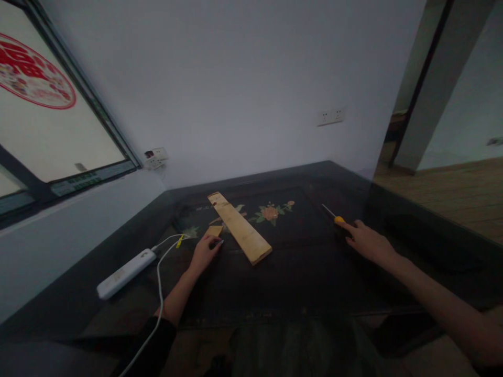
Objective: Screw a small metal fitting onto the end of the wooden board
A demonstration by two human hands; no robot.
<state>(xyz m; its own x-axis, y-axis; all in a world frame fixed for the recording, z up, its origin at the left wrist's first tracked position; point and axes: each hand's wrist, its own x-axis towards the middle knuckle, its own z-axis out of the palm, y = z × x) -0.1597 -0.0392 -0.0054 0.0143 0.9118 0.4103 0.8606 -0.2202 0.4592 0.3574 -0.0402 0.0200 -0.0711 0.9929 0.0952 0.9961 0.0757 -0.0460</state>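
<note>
A long flat wooden board (241,228) lies slantwise near the middle of the dark table. Left of its near end is my left hand (204,255), fingers curled around a small thing, dark with a pale tip, too small to name. Just beyond those fingers lies a small yellowish flat piece (214,230), partly covered by the hand. On the right, my right hand (367,240) has its fingers closed at the yellow handle of a screwdriver (338,220). The screwdriver's thin metal shaft points away towards the wall, low over the table.
A white power strip (126,274) rests on the table's left side. Its white cable (159,277) loops across my left forearm. The dark table (298,277) has painted flowers (270,212) and meets a wall with sockets (330,117). A window stands at the left.
</note>
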